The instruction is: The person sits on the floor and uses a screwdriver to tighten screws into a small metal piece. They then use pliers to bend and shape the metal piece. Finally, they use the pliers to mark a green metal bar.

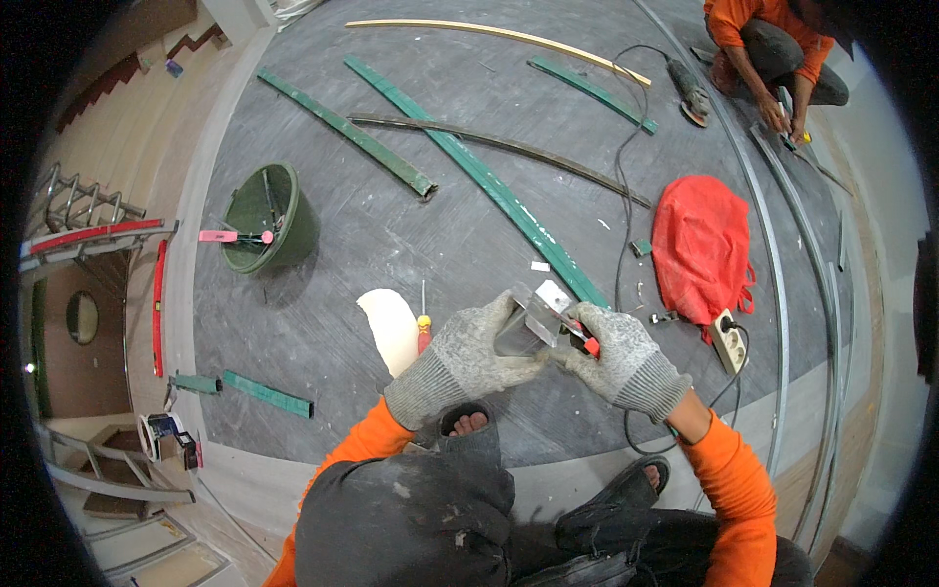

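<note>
Both hands wear grey knit gloves and meet in front of my knees. My left hand (465,352) is closed around a clear plastic piece (525,331), which looks like packaging. A small white card (555,295) shows at its far side. My right hand (621,357) is closed on a small red and black object (585,339) beside the plastic; its kind is hard to make out. Left of my left hand, a screwdriver (424,328) with a red and yellow handle lies by a cream-coloured sheet (388,328).
A green bucket (284,230) with tools stands left. Several green strips (479,186) lie ahead. At right are a red bag (699,245), a white power strip (727,342), a corded grinder (690,93) and long metal profiles (773,254). Another person (773,59) crouches far right.
</note>
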The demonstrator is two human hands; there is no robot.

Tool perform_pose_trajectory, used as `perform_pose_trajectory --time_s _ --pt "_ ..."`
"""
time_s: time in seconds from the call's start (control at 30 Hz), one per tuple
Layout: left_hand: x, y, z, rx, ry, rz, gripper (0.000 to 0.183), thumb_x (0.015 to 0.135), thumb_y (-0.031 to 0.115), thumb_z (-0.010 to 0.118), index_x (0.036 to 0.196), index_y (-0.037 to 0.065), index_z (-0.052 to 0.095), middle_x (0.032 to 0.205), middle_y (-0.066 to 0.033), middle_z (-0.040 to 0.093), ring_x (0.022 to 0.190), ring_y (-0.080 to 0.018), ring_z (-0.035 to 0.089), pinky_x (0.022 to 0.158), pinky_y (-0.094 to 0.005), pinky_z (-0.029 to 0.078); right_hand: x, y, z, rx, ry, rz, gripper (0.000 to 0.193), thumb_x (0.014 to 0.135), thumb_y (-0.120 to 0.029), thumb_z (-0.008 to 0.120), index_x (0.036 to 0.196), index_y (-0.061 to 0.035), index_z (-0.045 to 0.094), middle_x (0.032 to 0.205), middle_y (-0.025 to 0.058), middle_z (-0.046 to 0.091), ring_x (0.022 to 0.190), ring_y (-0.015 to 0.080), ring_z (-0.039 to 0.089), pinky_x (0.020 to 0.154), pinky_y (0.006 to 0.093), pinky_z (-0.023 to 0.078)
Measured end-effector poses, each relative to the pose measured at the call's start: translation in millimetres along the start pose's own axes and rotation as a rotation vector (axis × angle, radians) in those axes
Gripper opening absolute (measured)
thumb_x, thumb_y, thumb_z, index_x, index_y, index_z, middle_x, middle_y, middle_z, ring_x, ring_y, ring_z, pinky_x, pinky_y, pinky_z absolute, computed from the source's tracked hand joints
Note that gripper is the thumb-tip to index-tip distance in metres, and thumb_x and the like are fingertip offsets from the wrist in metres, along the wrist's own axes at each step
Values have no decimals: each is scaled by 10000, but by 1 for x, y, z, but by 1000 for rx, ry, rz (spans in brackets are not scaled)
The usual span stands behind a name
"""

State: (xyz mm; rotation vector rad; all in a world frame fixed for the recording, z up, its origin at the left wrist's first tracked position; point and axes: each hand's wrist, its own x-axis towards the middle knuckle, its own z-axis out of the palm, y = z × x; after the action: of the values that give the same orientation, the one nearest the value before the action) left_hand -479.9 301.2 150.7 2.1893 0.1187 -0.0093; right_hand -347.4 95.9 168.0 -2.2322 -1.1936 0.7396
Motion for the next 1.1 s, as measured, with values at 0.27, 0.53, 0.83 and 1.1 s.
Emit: perform_pose_trajectory --time_s 0.27,0.53,0.83,1.1 --pt "-1 1 3 -82 -89 -156 669 800 283 857 1333 21 547 1128 -215 720 1072 -334 724 926 -444 559 -2 13 16 34 61 -39 379 933 -400 724 1012 -50 600 842 214 633 869 433 670 742 503 505" --pt "-3 -1 5 -24 -67 -201 686 812 320 847 1349 24 539 1162 -209 711 1106 -333 711 955 -446 552 2 9 14 119 20 -6 332 944 -318 711 1067 -29 600 906 240 649 918 437 673 789 496 514" --pt "-5 4 9 -55 -36 -161 672 831 321 838 1340 21 518 1139 -202 691 1082 -329 710 938 -439 564 0 15 13 136 63 -91 282 960 -223 659 1152 -28 589 967 254 659 939 447 669 815 502 516" --pt "-5 -4 18 -60 -19 -133 671 851 383 817 1298 -13 511 1102 -239 694 1045 -379 724 909 -464 582 3 5 12 39 37 26 324 944 -341 714 942 -37 602 811 225 642 805 417 684 713 478 517"
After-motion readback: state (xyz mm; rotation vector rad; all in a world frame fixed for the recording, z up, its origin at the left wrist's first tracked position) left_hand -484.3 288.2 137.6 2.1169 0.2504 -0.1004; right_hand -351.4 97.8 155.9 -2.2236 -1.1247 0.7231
